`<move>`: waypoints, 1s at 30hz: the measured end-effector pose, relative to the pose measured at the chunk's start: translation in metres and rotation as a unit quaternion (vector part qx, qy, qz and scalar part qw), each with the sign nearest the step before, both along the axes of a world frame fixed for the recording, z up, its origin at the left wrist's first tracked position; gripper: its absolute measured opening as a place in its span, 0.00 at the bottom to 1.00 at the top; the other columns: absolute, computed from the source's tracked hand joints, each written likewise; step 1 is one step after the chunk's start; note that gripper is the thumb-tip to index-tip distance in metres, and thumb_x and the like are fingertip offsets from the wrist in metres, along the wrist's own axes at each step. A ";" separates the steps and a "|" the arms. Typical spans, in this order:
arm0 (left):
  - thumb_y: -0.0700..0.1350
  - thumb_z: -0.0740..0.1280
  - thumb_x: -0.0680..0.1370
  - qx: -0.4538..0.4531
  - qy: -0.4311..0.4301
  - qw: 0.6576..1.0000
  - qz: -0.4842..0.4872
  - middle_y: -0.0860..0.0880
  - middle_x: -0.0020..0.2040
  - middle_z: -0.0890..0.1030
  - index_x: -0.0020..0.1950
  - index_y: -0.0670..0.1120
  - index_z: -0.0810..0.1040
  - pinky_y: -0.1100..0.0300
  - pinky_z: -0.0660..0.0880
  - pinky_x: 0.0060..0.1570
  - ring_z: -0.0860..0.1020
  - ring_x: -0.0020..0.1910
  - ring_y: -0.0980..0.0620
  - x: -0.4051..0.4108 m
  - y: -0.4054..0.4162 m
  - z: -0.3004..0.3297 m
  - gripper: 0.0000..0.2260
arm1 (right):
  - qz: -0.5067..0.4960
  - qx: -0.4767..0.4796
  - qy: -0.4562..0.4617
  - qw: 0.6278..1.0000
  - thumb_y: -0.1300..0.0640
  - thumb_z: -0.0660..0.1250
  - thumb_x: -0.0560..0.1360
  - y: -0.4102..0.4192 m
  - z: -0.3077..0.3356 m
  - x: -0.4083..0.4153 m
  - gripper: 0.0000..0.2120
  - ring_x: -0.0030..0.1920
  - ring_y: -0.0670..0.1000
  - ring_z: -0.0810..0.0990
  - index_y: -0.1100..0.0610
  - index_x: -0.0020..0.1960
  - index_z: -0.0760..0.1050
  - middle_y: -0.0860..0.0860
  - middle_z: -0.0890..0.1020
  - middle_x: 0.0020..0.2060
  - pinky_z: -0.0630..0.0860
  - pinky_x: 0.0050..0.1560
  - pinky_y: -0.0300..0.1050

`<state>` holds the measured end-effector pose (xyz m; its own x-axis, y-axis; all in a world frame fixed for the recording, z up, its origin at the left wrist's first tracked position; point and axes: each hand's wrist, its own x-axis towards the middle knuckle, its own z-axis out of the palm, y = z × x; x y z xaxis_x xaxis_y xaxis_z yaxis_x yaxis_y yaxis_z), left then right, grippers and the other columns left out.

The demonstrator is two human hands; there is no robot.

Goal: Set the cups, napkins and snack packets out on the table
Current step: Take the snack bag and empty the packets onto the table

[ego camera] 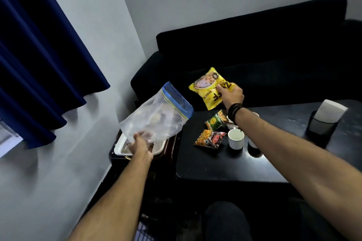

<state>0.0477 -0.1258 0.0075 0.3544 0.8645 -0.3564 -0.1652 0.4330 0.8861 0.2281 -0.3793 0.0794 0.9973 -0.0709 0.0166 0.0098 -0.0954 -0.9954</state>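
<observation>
"MIXTURE" on the red-orange snack packet (210,139).

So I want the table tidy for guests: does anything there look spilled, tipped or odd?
Nothing spilled. The white cup stands upright. The green packet and red packet lie askew. The yellow packet is still in the right hand, not yet down.

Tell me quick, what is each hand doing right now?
Left hand: closed on the bottom of the clear zip bag, held over the tray.
Right hand: gripping the yellow snack packet, held up above the table.
</observation>
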 end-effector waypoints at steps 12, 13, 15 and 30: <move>0.52 0.62 0.82 -0.038 -0.009 0.998 -0.039 0.50 0.42 0.81 0.41 0.49 0.77 0.60 0.73 0.32 0.78 0.35 0.51 0.009 0.000 -0.021 0.13 | 0.193 -0.352 0.060 0.914 0.47 0.74 0.69 0.044 -0.167 -0.047 0.22 0.59 0.60 0.79 0.55 0.59 0.74 0.57 0.80 0.58 0.76 0.56 0.51; 0.52 0.63 0.82 -0.041 -0.003 0.998 -0.041 0.50 0.42 0.81 0.41 0.49 0.77 0.60 0.73 0.31 0.78 0.35 0.51 0.011 -0.001 -0.021 0.12 | 0.188 -0.381 0.044 0.904 0.48 0.74 0.70 0.047 -0.169 -0.048 0.22 0.59 0.60 0.79 0.55 0.59 0.72 0.57 0.80 0.58 0.77 0.55 0.51; 0.51 0.64 0.81 -0.043 0.008 0.998 -0.046 0.49 0.42 0.82 0.42 0.49 0.78 0.61 0.74 0.28 0.80 0.33 0.51 0.014 -0.001 -0.025 0.10 | 0.173 -0.440 0.012 0.881 0.49 0.73 0.71 0.052 -0.174 -0.048 0.24 0.59 0.59 0.79 0.55 0.61 0.69 0.56 0.77 0.60 0.77 0.54 0.53; 0.44 0.71 0.76 -0.020 0.029 0.995 -0.097 0.44 0.55 0.81 0.54 0.42 0.78 0.54 0.79 0.52 0.82 0.47 0.46 0.023 -0.030 -0.018 0.10 | 0.240 0.173 0.255 0.920 0.25 0.51 0.71 0.030 -0.103 -0.024 0.38 0.61 0.57 0.76 0.48 0.72 0.63 0.55 0.77 0.60 0.70 0.61 0.56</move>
<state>0.0705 -0.1559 -0.0105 0.4907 0.7666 -0.4141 -0.0252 0.4876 0.8727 0.2037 -0.3492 -0.0237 0.7864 0.4675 -0.4039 -0.5096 0.1213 -0.8518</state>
